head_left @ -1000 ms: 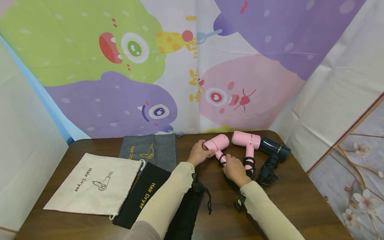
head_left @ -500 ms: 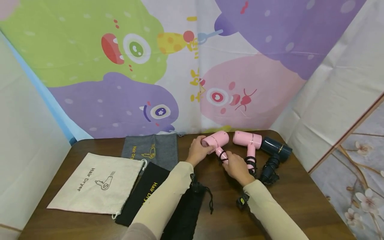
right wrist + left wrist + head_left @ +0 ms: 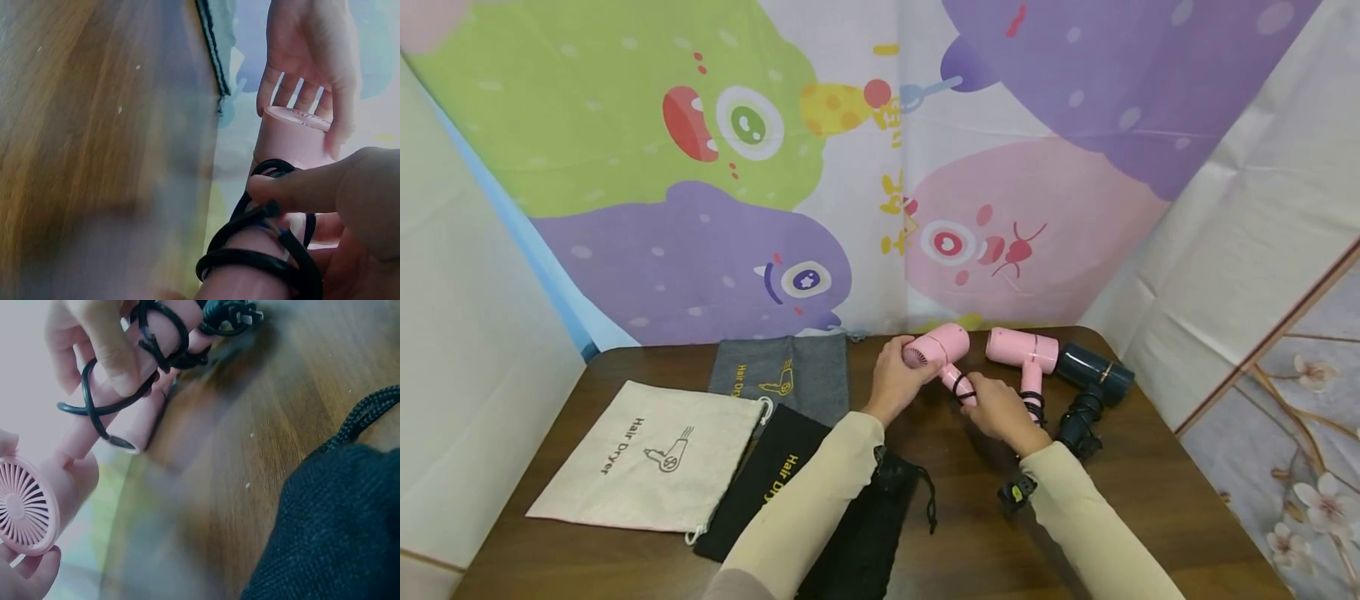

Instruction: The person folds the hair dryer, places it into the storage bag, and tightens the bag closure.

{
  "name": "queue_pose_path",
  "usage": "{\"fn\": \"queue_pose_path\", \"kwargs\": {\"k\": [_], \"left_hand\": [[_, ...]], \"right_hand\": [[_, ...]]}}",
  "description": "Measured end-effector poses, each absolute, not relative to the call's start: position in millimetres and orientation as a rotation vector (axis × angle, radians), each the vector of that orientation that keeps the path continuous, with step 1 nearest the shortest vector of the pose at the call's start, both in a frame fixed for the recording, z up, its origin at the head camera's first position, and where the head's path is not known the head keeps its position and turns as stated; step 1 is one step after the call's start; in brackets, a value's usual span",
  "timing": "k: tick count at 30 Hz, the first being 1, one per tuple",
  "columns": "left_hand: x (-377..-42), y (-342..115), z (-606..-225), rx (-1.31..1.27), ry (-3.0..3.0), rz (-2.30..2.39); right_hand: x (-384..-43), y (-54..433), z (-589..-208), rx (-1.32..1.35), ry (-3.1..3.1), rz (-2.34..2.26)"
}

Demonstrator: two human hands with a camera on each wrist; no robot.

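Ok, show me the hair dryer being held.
The leftmost pink hair dryer, in the left hand and right hand; the other pink one and dark one lie to its right.

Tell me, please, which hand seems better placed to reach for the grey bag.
Probably the left hand: it grips the held dryer on the side nearer the grey bag, while the right hand, farther off, holds the handle and could likely steady the dryer alone.

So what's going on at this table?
Someone holds a pink hair dryer, left hand at its grille end, right hand on its handle, looped with black cord. A second pink dryer and a dark blue dryer lie on the table to the right; a cream bag, a gray bag and a black bag lie to the left.
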State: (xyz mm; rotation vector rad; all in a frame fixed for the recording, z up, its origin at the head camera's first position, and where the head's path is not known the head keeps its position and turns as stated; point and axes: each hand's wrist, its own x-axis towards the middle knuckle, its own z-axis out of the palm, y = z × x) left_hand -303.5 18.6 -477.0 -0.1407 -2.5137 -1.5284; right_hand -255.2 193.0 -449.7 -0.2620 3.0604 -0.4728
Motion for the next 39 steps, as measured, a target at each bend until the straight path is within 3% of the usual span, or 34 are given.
{"fn": "queue_pose_path", "kwargs": {"k": [13, 22, 29, 39], "left_hand": [[-283, 2, -458, -0.333, -2.39, -1.483], [-274, -22, -448, -0.645, -2.349, -1.443], [-265, -39, -437, -0.872, -2.324, -1.417], [-254, -63, -420, -1.066, -2.25, -1.135]], "right_hand": [[-249, 198, -434, -0.413, 3.06, -0.724], [-242, 207, -420, -0.581, 2.928, -0.907], [-235, 215, -404, -0.566, 2.515, -1.174], [-234, 218, -392, -0.965, 2.286, -1.169]]}}
